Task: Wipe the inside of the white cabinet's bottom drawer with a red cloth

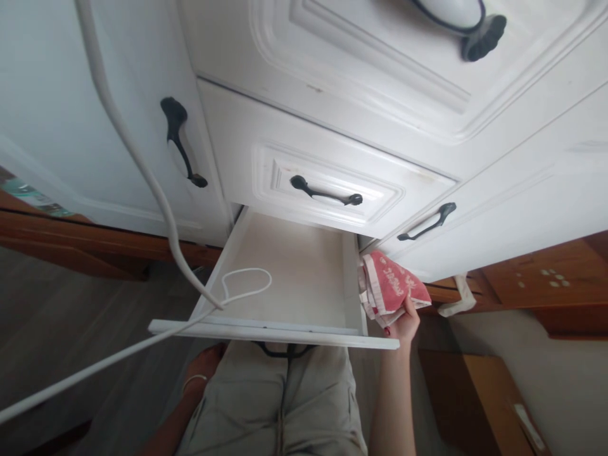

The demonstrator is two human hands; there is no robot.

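Note:
My right hand (pixel 403 324) grips a red and white cloth (pixel 392 285) just outside the right side wall of an open white drawer (pixel 354 278). The drawer is pulled out below me and its pale bottom is bare except for a loop of white cord (pixel 247 282) in its left part. My left hand (pixel 202 370) is low at the left, under the drawer's front edge, by my knee; its fingers are hidden. A bracelet circles that wrist.
White cabinet fronts with black handles (pixel 325 191) stand above the open drawer. A thick white cable (pixel 137 158) runs down across the left door and over the drawer's front corner. Wooden trim (pixel 546 278) and a brown box (pixel 475 392) lie at the right.

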